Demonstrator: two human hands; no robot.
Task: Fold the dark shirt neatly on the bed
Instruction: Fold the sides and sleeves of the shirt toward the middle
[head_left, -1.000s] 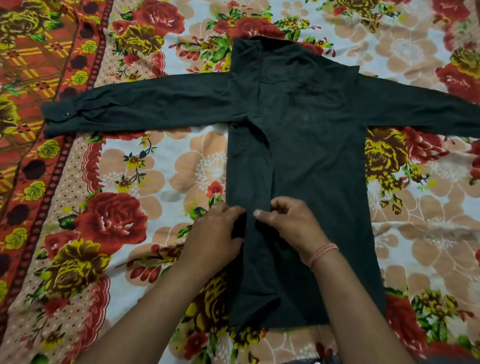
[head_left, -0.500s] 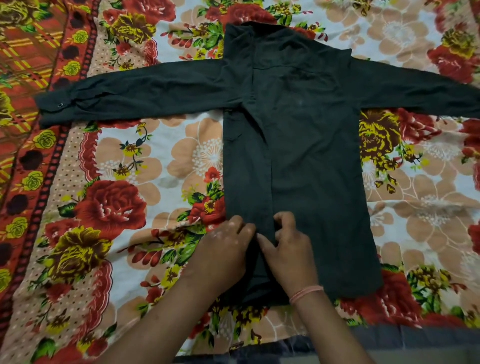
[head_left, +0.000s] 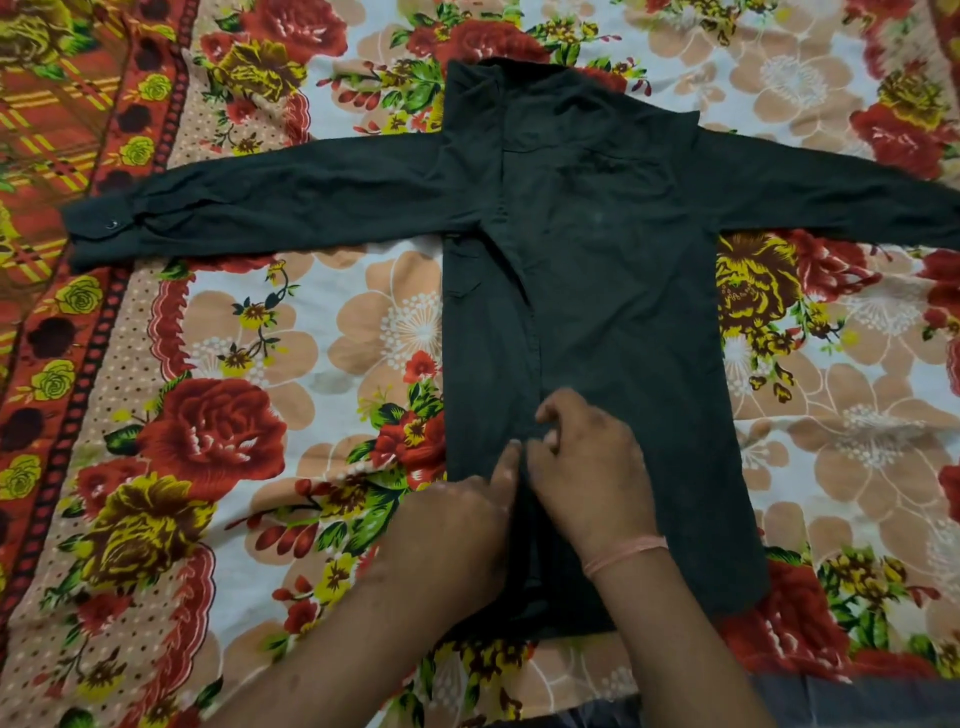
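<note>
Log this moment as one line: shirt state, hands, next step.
shirt: flat, sleeves spread | left hand: on front placket, near hem | right hand: pinching placket | bedsheet: floral | next: likely fold sleeves in

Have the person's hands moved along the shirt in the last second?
Yes. Both the left hand and right hand have slid down the dark shirt's front placket toward its bottom hem, farther from the collar than before.
</note>
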